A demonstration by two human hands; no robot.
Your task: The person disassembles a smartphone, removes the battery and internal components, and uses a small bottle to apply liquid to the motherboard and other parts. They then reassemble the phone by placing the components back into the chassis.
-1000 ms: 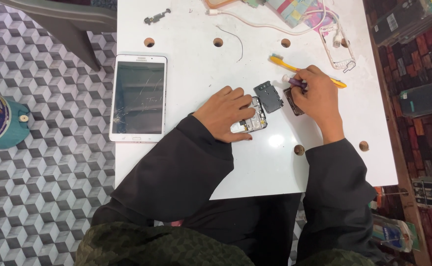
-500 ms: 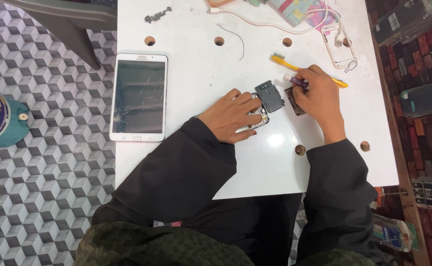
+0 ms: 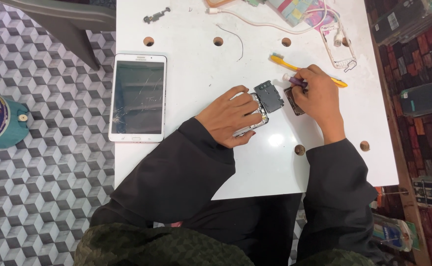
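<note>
White laminate tabletop [image 3: 201, 88], hard and smooth, gives a flat base, so the left hand [image 3: 231, 118] presses palm-down with fingers curled over the silver-edged opened phone body [image 3: 255, 116], apparently to pin it. Just right of that grip, a dark grey square metal plate [image 3: 269, 96] tilts up. The right hand [image 3: 319, 101] pinches a slim purple-handled tool [image 3: 294, 81] closed between fingertips, covering a small dark brown component [image 3: 293, 101]. Beyond it lies a yellow plastic toothbrush [image 3: 282, 60].
</note>
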